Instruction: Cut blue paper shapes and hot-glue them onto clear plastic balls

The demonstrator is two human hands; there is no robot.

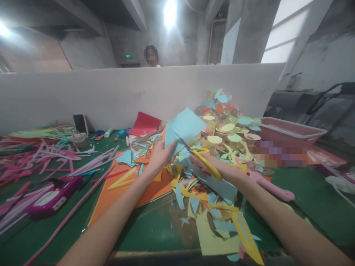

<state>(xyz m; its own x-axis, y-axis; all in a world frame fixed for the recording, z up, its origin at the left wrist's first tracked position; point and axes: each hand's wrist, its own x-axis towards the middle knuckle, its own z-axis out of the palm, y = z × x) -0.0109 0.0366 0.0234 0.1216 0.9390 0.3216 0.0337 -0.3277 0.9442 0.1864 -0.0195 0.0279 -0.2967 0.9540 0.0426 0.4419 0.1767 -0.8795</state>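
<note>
My left hand (163,150) pinches a sheet of light blue paper (186,125) by its lower left part, holding it up over the cluttered table. In my right hand (203,162) is a pair of scissors (208,165) with yellow handles. Their blades point up and to the left, in front of the blue sheet; whether they are cutting into it I cannot tell. Below my hands lie many paper scraps (194,195) in blue, yellow and orange, and an orange sheet (107,192) is under my left forearm.
Purple device (54,195) and bundles of fuzzy stems (24,159) lie left. A phone (80,123) leans on the white partition (97,92); a person (151,56) is behind it. Paper-topped clear pieces (229,127), a pink glue gun (273,186) and a pink basket (294,129) are right.
</note>
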